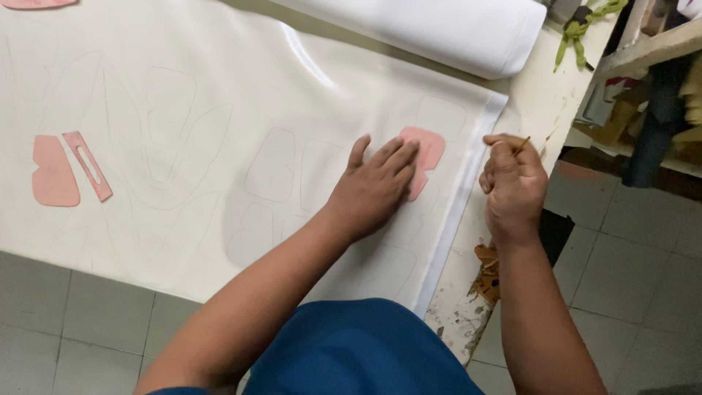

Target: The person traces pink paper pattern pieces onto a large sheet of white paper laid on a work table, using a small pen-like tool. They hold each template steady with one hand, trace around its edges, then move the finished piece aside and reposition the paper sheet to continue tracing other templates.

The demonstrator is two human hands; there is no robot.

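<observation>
- Two hands work near the white sheet's right edge: left hand flat, open, pinning a pink template
- Right hand closed around a pencil
- Step: tracing the outline; next needs the template held steady

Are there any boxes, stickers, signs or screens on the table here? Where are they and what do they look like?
None show: no package, label, sign or screen.
On the table lie only a white sheet with traced outlines, a white roll and pink templates.
The left hand presses one pink template; the right hand holds a thin pencil.
</observation>
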